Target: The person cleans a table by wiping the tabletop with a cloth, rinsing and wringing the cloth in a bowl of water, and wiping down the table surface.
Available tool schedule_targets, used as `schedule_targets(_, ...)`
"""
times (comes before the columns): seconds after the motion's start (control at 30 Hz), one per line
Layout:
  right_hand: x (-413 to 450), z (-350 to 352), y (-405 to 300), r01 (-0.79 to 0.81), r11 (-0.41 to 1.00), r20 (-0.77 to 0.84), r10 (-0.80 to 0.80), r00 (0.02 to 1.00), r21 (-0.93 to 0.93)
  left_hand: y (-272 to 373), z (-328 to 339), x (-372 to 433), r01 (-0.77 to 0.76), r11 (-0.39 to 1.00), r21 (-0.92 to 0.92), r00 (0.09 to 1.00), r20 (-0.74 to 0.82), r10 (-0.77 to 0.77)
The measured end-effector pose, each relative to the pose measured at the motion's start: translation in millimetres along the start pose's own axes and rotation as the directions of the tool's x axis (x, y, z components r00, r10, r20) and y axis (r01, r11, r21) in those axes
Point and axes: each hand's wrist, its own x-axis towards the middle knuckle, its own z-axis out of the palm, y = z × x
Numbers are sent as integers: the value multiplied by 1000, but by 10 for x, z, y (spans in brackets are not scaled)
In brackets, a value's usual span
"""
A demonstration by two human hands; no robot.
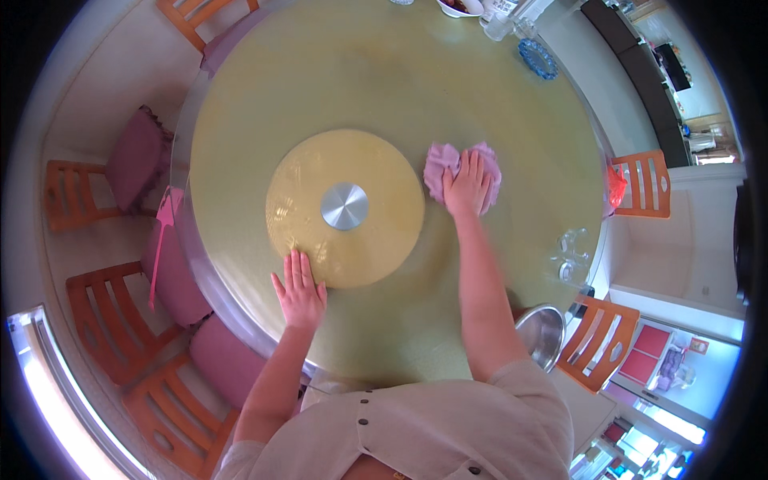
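Observation:
My right hand (465,185) lies palm down on a crumpled pink cloth (441,162), holding it against the round table (384,78). Folds of the cloth bulge out on both sides of the fingers. At the near left rim of a round golden glass turntable (378,240), my left hand (300,296) rests with its fingers apart and nothing in it. The fingertips overlap the turntable's edge. A shiny metal disc (344,206) marks the turntable's centre.
A steel bowl (541,337) stands by my right elbow. Clear glassware (573,249) sits at the right edge. Far right are a blue glass dish (538,59), a glass mug (497,27) and a white bowl (459,8). Wooden chairs (114,315) surround the table; a pink fly swatter (161,243) leans left.

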Motion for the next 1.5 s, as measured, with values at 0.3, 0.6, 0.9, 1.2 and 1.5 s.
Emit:
schedule_targets(0.3, -2549, -405, -312, 361, 933, 266, -352, 897, 17, -84, 21, 64, -66, 996, 60, 997, -43, 68)
schedule_targets(0.6, -3905, -567, 129, 529, 800, 316, -598, 736, 283, -440, -169, -451, 320, 947, -1, 945, 65, -319)
schedule_targets(0.9, -3748, -439, 523, 218, 945, 133, -255, 958, 246, -877, 288, -1063, 557, 654, -512, 656, -212, -724)
schedule_targets(1.2, -2893, -343, 619, 0, 992, 21, -2, 1000, 123, -370, 368, -1215, 647, 359, -672, 540, 72, -839)
schedule_targets(1.5, -2208, -165, 860, -34, 951, -153, 85, 985, 308, 0, 318, -590, 538, 380, -752, 662, 97, -743)
